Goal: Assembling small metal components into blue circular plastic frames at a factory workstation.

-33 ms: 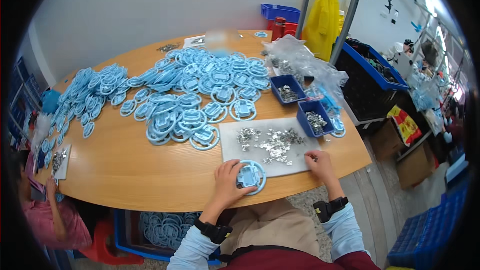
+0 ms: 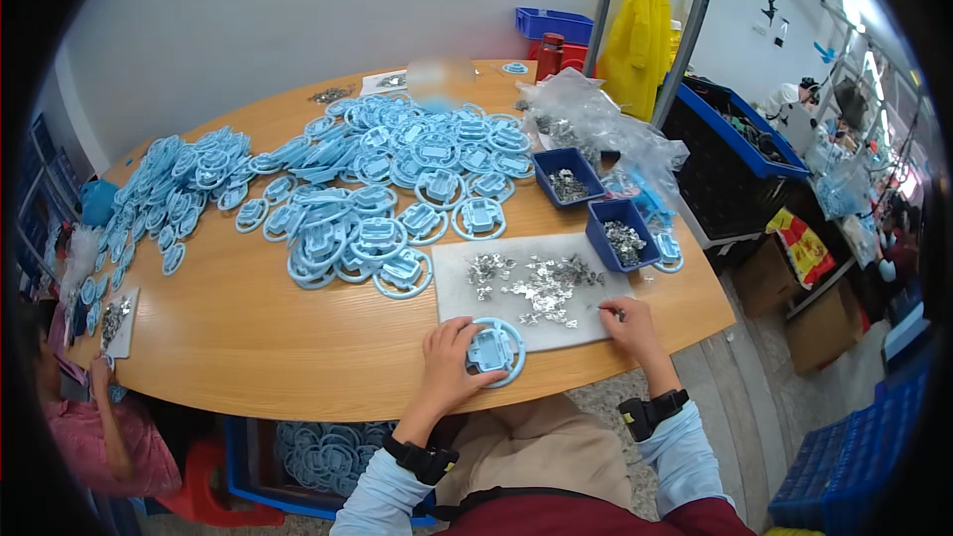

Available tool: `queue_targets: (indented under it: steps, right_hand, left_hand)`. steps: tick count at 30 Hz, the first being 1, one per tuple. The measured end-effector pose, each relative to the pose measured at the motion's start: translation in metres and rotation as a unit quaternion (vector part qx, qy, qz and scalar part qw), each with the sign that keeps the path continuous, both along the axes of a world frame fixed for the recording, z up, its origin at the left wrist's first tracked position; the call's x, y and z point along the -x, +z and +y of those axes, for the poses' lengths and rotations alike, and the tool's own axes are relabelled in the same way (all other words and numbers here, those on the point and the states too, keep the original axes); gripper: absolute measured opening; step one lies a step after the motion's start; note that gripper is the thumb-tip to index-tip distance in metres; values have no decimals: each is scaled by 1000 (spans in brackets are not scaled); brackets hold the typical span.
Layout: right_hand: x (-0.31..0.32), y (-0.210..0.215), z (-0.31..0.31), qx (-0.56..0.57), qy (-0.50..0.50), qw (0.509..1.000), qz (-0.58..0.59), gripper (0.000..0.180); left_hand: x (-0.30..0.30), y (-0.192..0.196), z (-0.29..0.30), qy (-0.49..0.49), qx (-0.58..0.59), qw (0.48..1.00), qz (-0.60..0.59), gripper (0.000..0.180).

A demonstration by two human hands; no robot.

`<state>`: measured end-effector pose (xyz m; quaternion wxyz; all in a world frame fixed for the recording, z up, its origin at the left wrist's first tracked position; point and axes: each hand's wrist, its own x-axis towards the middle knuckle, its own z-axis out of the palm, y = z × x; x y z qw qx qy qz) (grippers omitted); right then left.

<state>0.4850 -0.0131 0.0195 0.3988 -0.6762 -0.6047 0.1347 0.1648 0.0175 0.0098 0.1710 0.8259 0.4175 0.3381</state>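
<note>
My left hand (image 2: pixel 450 365) grips the left side of a light-blue plastic ring with a boxy centre, like a toy steering wheel (image 2: pixel 515 345). This ring rests at the table's front edge, against the lower left corner of a white board (image 2: pixel 459 295). Small shiny metal pieces (image 2: pixel 547 288) lie scattered over the board. At the board's right edge, my right hand (image 2: pixel 632 328) has its fingertips pinched on a small metal piece (image 2: pixel 602 309), mostly hidden by the fingers. Two dark-blue bins, a nearer one (image 2: pixel 650 250) and a farther one (image 2: pixel 566 161), hold more metal pieces.
Many light-blue rings (image 2: pixel 380 233) are heaped across the wooden table (image 2: pixel 248 337). Clear plastic bags (image 2: pixel 586 99) lie behind the bins. A co-worker (image 2: pixel 114 437) sits at the left. Under the table, a blue crate (image 2: pixel 238 457) holds more rings.
The view has shifted very slightly. The tip of the small metal piece shows a little more at my right fingertips; my left hand stays on the ring.
</note>
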Motion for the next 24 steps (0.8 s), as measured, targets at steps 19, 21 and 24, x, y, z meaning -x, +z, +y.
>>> queue_targets:
  steps: [19, 21, 24]
  right_hand:
    - [26, 11, 0, -32, 42, 997, -61, 10]
    - [20, 1, 8, -61, 70, 986, -142, 11]
    - [24, 7, 13, -44, 87, 986, -137, 9]
  left_hand:
    - [8, -2, 0, 6, -1, 1000, -5, 73]
    - [8, 1, 0, -1, 8, 1000, -5, 75]
    - [5, 5, -5, 39, -34, 999, -9, 69]
